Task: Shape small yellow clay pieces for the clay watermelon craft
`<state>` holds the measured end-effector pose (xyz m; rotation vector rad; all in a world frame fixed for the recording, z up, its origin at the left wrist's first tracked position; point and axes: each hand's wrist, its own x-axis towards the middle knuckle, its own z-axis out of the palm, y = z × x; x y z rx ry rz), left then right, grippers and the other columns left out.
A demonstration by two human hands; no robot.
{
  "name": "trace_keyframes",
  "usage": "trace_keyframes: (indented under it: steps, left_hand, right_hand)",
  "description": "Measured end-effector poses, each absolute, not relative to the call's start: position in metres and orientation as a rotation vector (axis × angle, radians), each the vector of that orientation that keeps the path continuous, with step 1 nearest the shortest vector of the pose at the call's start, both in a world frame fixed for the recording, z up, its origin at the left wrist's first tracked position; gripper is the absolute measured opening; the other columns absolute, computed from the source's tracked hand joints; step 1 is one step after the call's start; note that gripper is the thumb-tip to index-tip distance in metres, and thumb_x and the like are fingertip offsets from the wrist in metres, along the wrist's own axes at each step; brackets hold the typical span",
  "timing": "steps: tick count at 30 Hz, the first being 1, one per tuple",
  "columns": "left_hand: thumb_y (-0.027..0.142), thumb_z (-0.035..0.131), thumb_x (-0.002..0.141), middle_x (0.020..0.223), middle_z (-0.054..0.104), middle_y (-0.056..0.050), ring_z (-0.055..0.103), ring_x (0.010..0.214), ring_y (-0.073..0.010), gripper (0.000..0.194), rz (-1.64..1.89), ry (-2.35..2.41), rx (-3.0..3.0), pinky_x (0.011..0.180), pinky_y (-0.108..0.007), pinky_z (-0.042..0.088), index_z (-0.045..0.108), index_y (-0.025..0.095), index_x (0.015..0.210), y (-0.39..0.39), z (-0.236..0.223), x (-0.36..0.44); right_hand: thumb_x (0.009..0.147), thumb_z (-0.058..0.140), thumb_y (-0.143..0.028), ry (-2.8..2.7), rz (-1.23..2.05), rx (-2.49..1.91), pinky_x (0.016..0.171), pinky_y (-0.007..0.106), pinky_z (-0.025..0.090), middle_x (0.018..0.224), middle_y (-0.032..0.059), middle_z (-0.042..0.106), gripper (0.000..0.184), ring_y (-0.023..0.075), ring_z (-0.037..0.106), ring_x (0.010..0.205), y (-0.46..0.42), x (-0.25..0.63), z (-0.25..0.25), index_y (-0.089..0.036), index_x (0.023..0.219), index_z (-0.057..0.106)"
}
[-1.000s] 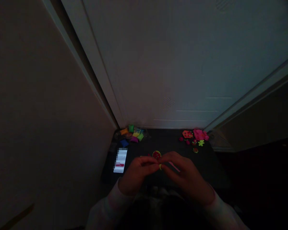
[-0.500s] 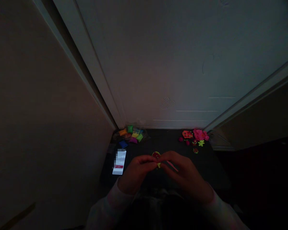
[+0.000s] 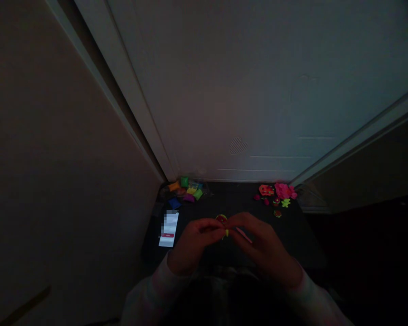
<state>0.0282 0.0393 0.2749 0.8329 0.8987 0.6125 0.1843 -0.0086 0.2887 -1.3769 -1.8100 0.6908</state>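
Note:
The scene is very dim. My left hand (image 3: 193, 244) and my right hand (image 3: 263, 246) meet over a dark mat (image 3: 224, 203), fingertips pinched together on a tiny yellow-green clay bit (image 3: 226, 232). A thin pink stick (image 3: 244, 235) lies across the fingers of my right hand. Just beyond my fingertips a small round red and green clay piece (image 3: 221, 219) rests on the mat.
A lit phone (image 3: 169, 229) lies at the left of the mat. Several coloured clay packets (image 3: 186, 190) sit at the back left, and pink, red and green clay shapes (image 3: 277, 194) at the back right. A white door (image 3: 241, 90) rises behind.
Both hands have stayed pinched on the yellow-green bit, shifting only slightly. The view has drifted a little.

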Motion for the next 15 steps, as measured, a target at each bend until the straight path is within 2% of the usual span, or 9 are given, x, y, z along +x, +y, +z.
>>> trace_keyframes:
  steps: [15]
  left_hand:
    - [0.019, 0.07, 0.06, 0.07, 0.066, 0.001, 0.054, 0.069, -0.0111, 0.007, 0.61, 0.872, 0.79, 0.068, -0.023, 0.038, 0.069, 0.017, 0.067, 0.0396, 0.2702, 0.0282]
  right_hand:
    - [0.08, 0.052, -0.023, -1.727, 0.775, -1.43, 0.074, 0.028, 0.048, 0.088, 0.004, 0.065, 0.014, 0.0148, 0.061, 0.083, -0.0069, 0.1831, 0.2905, -0.02, 0.092, 0.059]
